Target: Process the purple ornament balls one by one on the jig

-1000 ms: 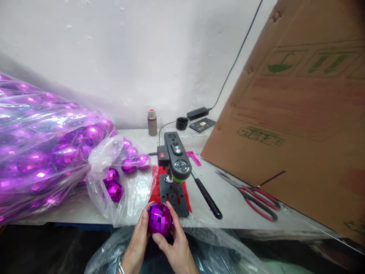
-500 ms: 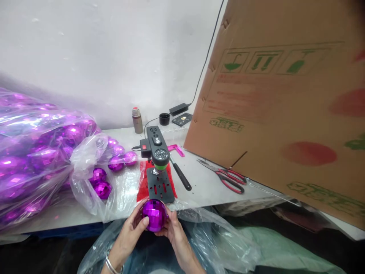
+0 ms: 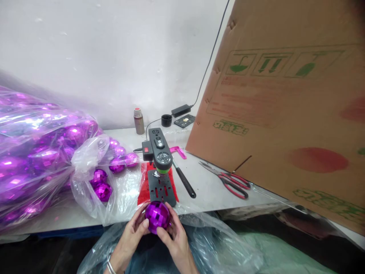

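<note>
A shiny purple faceted ball [image 3: 157, 217] is held between both hands at the table's front edge. My left hand [image 3: 134, 233], with a silver bracelet at the wrist, grips its left side, thumb on the front. My right hand [image 3: 176, 236] holds the right side, thumb low on the front. Just beyond the ball stands a black device [image 3: 160, 148] with a round green-rimmed head above a slotted dark plate [image 3: 161, 188]. A red sheet [image 3: 143, 190] lies under the plate.
On the left, a clear plastic bag [image 3: 42, 152] bulges with purple balls; several loose ones [image 3: 102, 191] lie beside its mouth. A black-handled tool [image 3: 185, 182], red-handled scissors [image 3: 234, 182] and a large cardboard box [image 3: 270, 114] are to the right. Behind stand a flask [image 3: 138, 121] and black cup [image 3: 166, 120].
The ball has turned slightly between the hands. My right thumb has moved from the ball's right side onto its lower front. The view has shifted a little.
</note>
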The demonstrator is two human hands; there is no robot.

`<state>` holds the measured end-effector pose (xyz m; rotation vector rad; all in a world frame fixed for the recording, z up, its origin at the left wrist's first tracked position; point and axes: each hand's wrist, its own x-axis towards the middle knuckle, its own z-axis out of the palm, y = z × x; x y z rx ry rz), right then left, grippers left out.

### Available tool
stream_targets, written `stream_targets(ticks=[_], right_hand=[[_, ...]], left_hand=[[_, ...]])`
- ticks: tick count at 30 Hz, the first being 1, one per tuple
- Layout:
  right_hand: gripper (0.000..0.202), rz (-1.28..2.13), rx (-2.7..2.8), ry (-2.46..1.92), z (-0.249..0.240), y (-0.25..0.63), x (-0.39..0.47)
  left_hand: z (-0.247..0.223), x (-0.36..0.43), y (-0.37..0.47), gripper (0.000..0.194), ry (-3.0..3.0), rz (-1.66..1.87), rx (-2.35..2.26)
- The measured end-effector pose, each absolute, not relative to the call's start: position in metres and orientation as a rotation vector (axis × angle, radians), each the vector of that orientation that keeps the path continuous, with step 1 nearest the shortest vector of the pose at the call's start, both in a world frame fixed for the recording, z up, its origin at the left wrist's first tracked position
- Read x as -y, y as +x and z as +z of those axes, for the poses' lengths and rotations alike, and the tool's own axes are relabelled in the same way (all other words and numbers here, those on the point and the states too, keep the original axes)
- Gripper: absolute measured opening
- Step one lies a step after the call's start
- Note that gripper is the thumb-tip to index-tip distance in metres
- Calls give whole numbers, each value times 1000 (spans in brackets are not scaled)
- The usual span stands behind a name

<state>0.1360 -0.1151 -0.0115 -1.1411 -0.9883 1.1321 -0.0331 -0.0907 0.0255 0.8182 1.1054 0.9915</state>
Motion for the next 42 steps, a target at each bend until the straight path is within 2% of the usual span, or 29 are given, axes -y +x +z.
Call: stream_targets(ticks=[5,10,18,23,28,31,33,36,42], right_hand=[[78,403,1472,-1203,-28,135,111],[71,170,1657,-1212,-12,137,102],[80,234,1709,-1154,-13,140,94],[76,354,1729,-1152,-31,147,100],[103,852,1518,-1147,-45,153,109],[101,1161,1402,-1062,-44,155,111],[98,1242,1377,-1072,-42,156,111],[96,1153,1409,-1139,-42,158,110],[101,649,1575,-1209,-45,167,107]], left_hand=[[27,90,-34,88,770,963,-1011],[28,88,-39,86,752,947,-1021],[27,82,-38,89,723,922,-1053],[30,78,-39,87,757,931,-1080],[20,84,-36,89,798,977,-1020],[14,90,-26,94,811,1063,-1091],[13,94,-23,101,814,1103,-1146],[20,93,-32,102,917,1104,-1247],[58,65,-97,62,1204,1350,-1846]])
